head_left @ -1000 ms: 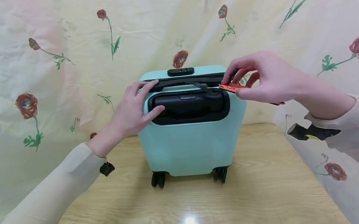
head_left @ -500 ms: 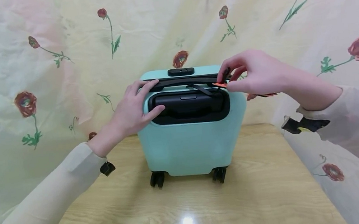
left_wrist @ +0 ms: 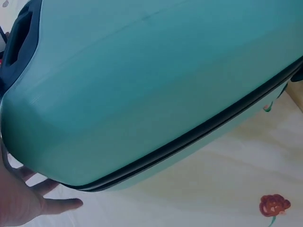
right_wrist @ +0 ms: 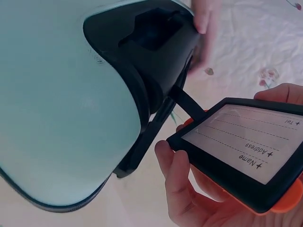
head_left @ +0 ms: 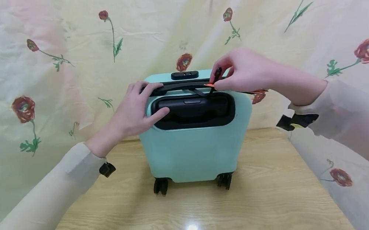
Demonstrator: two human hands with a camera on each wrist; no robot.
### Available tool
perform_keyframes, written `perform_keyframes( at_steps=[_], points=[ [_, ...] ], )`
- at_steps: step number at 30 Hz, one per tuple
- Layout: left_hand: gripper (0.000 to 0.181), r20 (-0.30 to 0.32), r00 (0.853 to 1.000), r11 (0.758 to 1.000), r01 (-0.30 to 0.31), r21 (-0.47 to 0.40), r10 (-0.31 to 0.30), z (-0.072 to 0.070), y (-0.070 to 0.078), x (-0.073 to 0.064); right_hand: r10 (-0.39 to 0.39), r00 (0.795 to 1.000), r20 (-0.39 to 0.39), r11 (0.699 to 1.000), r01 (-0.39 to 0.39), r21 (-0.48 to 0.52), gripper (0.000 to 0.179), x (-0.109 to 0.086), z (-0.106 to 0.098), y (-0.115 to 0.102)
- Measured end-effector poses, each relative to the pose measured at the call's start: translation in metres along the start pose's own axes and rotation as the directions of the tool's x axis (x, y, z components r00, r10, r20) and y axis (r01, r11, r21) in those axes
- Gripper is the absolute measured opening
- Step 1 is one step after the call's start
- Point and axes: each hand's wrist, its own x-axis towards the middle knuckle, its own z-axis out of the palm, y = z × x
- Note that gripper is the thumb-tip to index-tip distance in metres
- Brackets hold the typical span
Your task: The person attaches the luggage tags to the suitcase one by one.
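Observation:
A mint-green suitcase stands upright with its black carry handle along the top. My left hand rests on the top left corner, fingers spread over the edge beside the handle. With my right hand I grip a luggage tag near the handle's right end. It has a black frame, an orange backing and a label printed with Name, Address and Tel. Its black strap runs from the tag to the handle, and part of it hangs below the handle in the head view.
The suitcase's wheels stand on a wooden table. Behind it hangs a pale cloth printed with red flowers. A black combination lock sits on the suitcase top, above the recessed black panel.
My right hand has moved left along the handle with the luggage tag. The tag, first seen more face-on, is now edge-on in the head view. My left hand stays on the corner.

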Motion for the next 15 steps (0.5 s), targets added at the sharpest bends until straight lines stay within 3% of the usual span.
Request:
perform_keyframes(
  at_steps=[3, 6, 9, 11, 13, 15],
  points=[
    [0.049, 0.011, 1.000, 0.999, -0.015, -0.038, 0.016, -0.007, 0.000, 0.012, -0.026, 1.000, 0.000, 1.000, 0.026, -0.017, 0.021, 0.005, 0.002, -0.004],
    [0.037, 0.041, 0.999, 0.996, -0.022, -0.091, 0.026, -0.016, 0.003, 0.034, -0.043, 0.999, 0.001, 0.999, 0.043, -0.022, 0.020, 0.008, 0.003, -0.007],
    [0.037, 0.150, 0.989, 0.994, 0.023, -0.104, -0.007, -0.027, 0.006, 0.059, -0.054, 0.999, 0.003, 0.998, 0.054, -0.029, 0.020, 0.011, 0.003, -0.008],
    [0.034, 0.263, 0.964, 0.994, 0.061, -0.094, -0.034, -0.035, 0.008, 0.076, -0.056, 0.998, 0.006, 0.998, 0.057, -0.035, 0.020, 0.013, 0.004, -0.009],
    [0.032, 0.391, 0.919, 0.995, 0.075, -0.061, -0.045, -0.042, 0.010, 0.093, -0.059, 0.998, 0.005, 0.997, 0.059, -0.047, 0.020, 0.015, 0.004, -0.010],
    [0.032, 0.499, 0.866, 0.998, 0.046, -0.033, -0.024, -0.048, 0.012, 0.108, -0.059, 0.998, 0.004, 0.997, 0.059, -0.058, 0.019, 0.017, 0.005, -0.011]
  ],
)
